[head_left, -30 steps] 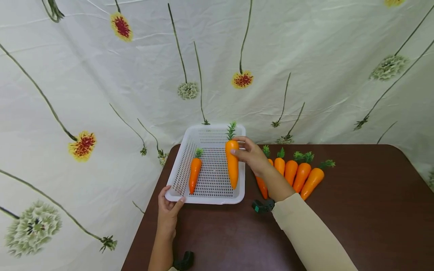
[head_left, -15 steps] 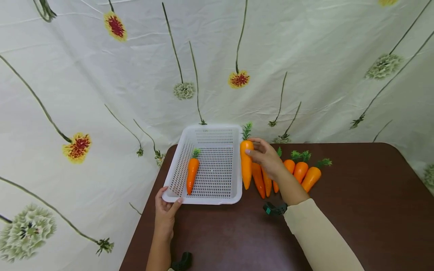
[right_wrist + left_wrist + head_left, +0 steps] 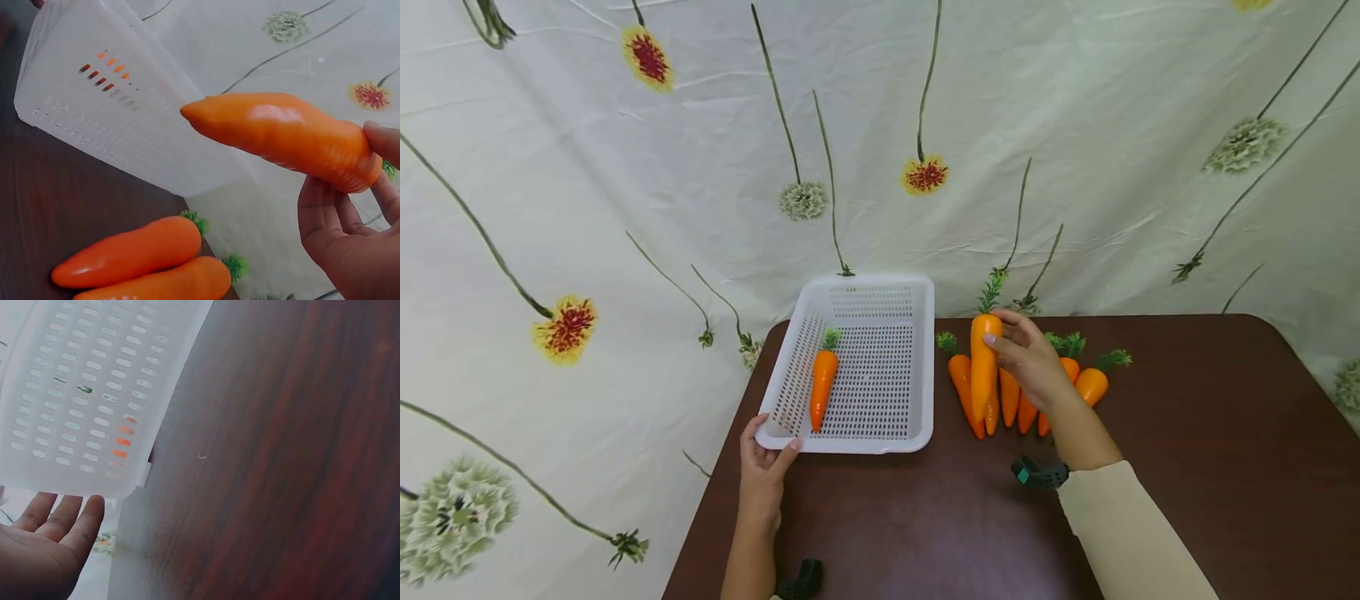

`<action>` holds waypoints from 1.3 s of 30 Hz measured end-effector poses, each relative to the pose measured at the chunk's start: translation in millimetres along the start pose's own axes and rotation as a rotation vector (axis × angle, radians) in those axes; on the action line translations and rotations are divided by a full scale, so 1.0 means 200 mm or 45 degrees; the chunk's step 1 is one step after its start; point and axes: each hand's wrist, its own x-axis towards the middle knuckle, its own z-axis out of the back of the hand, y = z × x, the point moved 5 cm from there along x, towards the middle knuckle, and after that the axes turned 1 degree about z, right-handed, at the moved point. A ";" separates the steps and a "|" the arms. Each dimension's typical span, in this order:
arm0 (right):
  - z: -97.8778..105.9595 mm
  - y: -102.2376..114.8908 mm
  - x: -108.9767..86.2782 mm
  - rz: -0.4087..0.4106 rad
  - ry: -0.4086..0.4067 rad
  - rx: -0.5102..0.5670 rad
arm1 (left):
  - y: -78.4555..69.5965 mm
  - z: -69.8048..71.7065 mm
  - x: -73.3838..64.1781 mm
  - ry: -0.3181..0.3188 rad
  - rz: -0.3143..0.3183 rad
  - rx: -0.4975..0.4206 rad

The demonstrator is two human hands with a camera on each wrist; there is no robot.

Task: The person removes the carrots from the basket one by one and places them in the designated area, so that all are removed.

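My right hand (image 3: 1028, 354) pinches a shiny orange carrot (image 3: 983, 367) with a green leafy top. It is held near its thick end, tip down, over a row of carrots on the table. In the right wrist view the held carrot (image 3: 281, 134) hangs in the air beside the basket's side, thumb on one side and fingers on the other. My left hand (image 3: 763, 475) grips the near left corner of a white slotted plastic basket (image 3: 867, 447). The left wrist view has its fingers (image 3: 62, 519) at the basket wall. One carrot (image 3: 823, 390) lies inside the basket, towards its left.
Several carrots (image 3: 961, 379) lie side by side right of the basket, partly hidden by my right hand and forearm. The dark brown table (image 3: 1210, 433) has its left edge close by the basket. A flower-printed cloth (image 3: 1060, 108) hangs behind.
My right hand has carried the carrot rightwards, from over the basket's right side to above the row of carrots. The left hand keeps its grip on the basket corner.
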 end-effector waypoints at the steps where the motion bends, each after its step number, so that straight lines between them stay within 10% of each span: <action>1: 0.02 0.00 -0.01 -0.004 -0.009 0.018 | 0.00 0.00 0.00 0.000 0.000 -0.001; 39: 0.56 -0.19 -0.36 -0.011 -0.308 0.309 | 0.01 -0.01 0.01 -0.012 -0.021 0.004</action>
